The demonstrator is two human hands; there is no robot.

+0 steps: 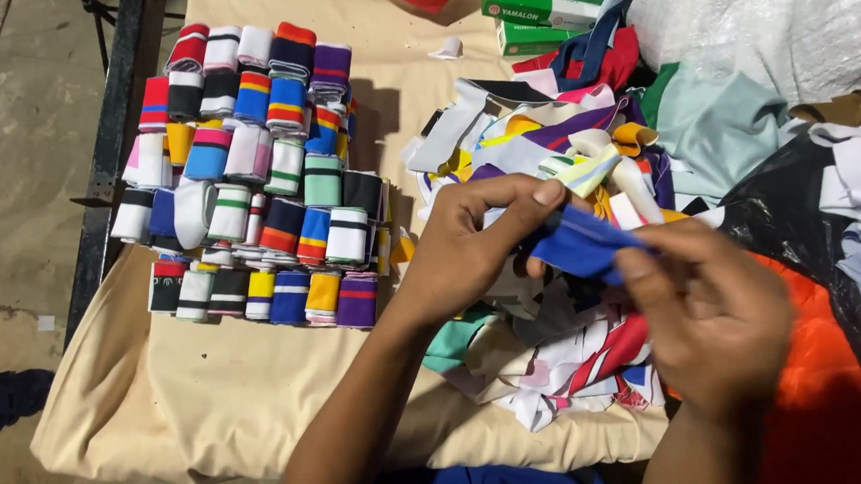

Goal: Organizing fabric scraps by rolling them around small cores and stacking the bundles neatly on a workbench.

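My left hand (pixel 469 242) and my right hand (pixel 708 312) both pinch a small blue strip of ribbed fabric (pixel 580 247), held above a loose heap of mixed coloured fabric strips (pixel 560 161). The left thumb and forefinger grip its left end, and the right fingers hold its right end. To the left, several rows of folded striped fabric bands (pixel 259 176) lie neatly stacked on the beige cloth-covered table (pixel 250 389).
Green boxes (pixel 542 10) stand at the back. A clear plastic bag (pixel 769 34), a pale green garment (pixel 716 119), black plastic (pixel 790 209) and orange cloth (pixel 820 404) lie at the right. A metal table frame (pixel 117 112) and concrete floor (pixel 28 157) are at the left.
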